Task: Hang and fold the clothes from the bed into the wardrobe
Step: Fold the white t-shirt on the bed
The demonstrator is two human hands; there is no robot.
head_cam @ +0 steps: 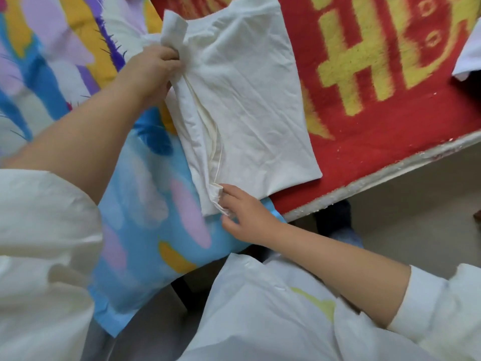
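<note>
- The shirt [247,100] lies on the bed, a cream rectangle half on the red blanket [377,142] and half on the patterned sheet [145,217].
- The left hand [153,67] is curled tight on the bunched far end of the shirt's left edge, fingers wrapped round a wad of cloth.
- The right hand [244,217] pinches the near corner of that same edge, thumb and fingertips closed on a small pleat, the other fingers loosely bent.
- Between the hands several layers show along the edge, stacked like pages; the step looks like drawing that side over for a fold.
- Risk one: the layers are thin and loose, so a pull from only two points could let the inner ones slide and the fold come out crooked.
- Risk two: the shirt sits close to the bed's near edge; a tug towards the person could drag the corner off.
- Risk three: the blanket is coarse and tufted, so it may hold the right half back while the left moves, wrinkling the middle.
- The cloth looks soft, matt and lightly creased; the sheet is smooth and slightly glossy.
- Another white garment [468,53] peeks in at far right, well apart from the shirt.
</note>
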